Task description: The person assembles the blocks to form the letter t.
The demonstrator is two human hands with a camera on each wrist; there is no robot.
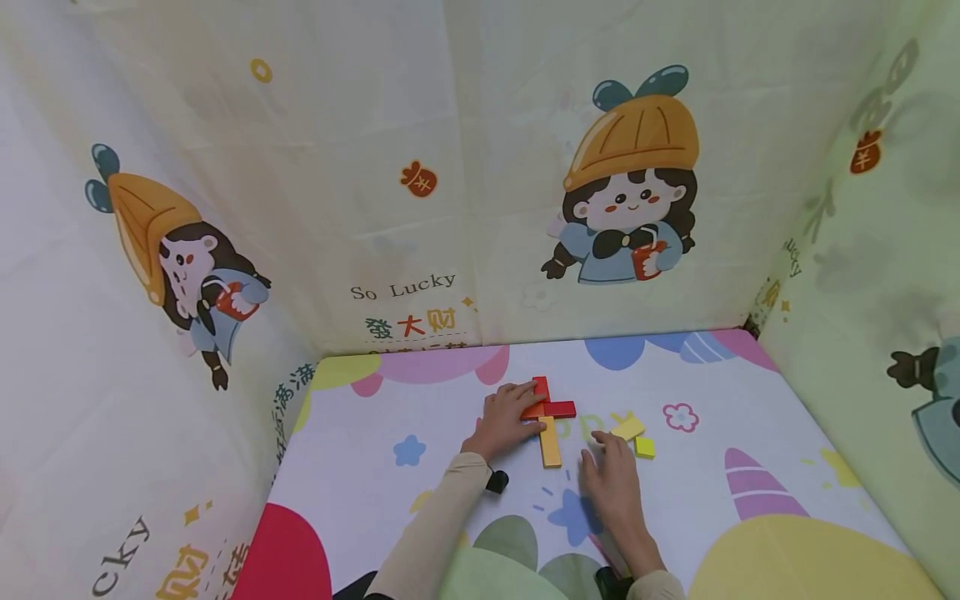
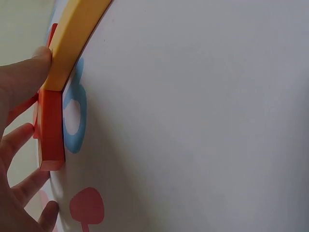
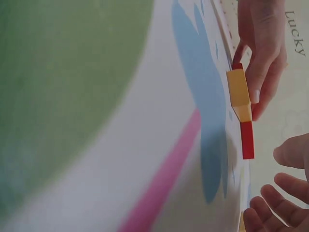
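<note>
My left hand rests with spread fingers on a group of flat blocks. A red block points to the back, another red block lies to the right, and an orange-red block is partly under the hand. The thumb touches the end of a long yellow-orange block, also seen in the left wrist view. My right hand holds nothing, its fingers loosely bent in the right wrist view. Near its fingertips lie a pale yellow block and a bright yellow square block.
The blocks lie on a white table cover printed with coloured shapes. A printed cloth hangs behind the table, with more cloth at both sides. Each wrist carries a small black camera.
</note>
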